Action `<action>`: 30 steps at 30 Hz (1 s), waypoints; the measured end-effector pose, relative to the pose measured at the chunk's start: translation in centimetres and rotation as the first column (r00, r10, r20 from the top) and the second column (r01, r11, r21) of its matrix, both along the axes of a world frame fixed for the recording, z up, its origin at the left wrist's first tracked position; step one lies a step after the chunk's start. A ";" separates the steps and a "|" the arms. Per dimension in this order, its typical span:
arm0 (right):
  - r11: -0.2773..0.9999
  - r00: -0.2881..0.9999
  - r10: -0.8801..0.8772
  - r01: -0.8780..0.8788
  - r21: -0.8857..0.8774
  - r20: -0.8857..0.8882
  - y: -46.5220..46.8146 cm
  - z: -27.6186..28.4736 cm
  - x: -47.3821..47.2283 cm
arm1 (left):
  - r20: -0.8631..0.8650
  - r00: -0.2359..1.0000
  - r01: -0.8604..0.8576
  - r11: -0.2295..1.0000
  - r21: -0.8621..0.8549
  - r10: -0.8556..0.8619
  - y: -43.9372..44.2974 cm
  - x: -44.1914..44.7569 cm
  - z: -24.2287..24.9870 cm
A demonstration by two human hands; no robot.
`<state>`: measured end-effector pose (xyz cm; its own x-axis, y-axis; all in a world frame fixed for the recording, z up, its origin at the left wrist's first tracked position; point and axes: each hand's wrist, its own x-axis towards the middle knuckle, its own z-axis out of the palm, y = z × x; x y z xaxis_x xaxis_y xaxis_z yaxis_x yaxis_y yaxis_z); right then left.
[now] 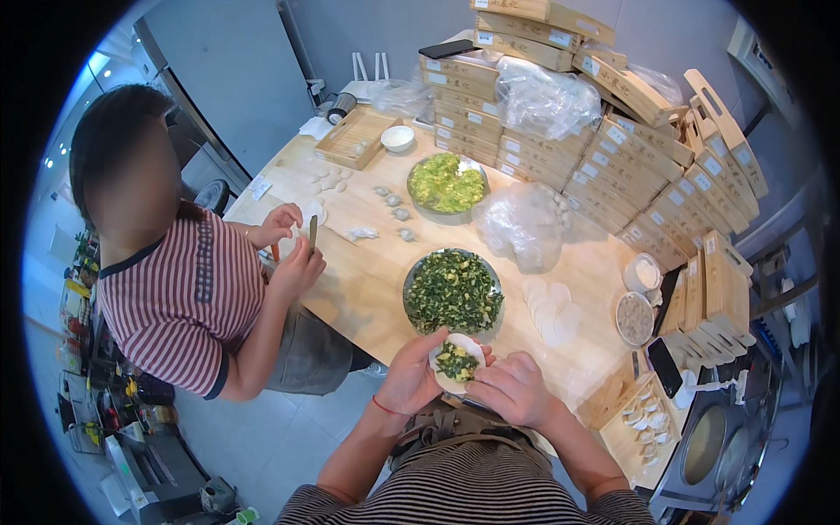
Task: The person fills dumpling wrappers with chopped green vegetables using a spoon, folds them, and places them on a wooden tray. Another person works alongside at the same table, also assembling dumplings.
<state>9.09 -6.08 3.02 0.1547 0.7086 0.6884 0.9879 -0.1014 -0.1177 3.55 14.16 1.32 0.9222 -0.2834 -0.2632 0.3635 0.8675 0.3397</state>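
My left hand (412,369) cups a round dough wrapper (449,386) in front of my waist. On the wrapper sits a mound of filling (457,359), chopped dark greens with yellow bits. The fingers of my right hand (517,388) grip the wrapper's right edge, which still lies spread out and unfolded. Just beyond my hands, a round metal dish (453,292) holds more of the same green filling. To its right, several flat wrappers (550,310) overlap on the wooden table (367,295).
A co-worker (184,289) at the left holds a wrapper and a flat spatula. Beyond are a dish of yellow-green filling (446,184) and a plastic bag (518,223). Stacked wooden trays (584,157) line the back right. A tray of dumplings (646,426) lies right, near a phone (664,366).
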 end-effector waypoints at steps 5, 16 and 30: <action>0.999 0.999 0.033 -0.033 0.000 -0.043 -0.9 0.9 -1.0 | 0.065 0.998 -0.031 0.992 0.125 0.023 -0.2 -0.4 0.1; 0.977 0.885 -0.062 0.148 0.153 -0.461 0.6 2.7 -3.4 | 0.287 0.957 -0.180 0.863 0.472 0.043 -2.4 -2.4 3.1; 0.950 0.590 -0.104 0.298 0.096 -0.801 1.4 3.5 -2.6 | 0.318 0.932 -0.124 0.672 0.730 -0.174 -2.5 -3.5 3.2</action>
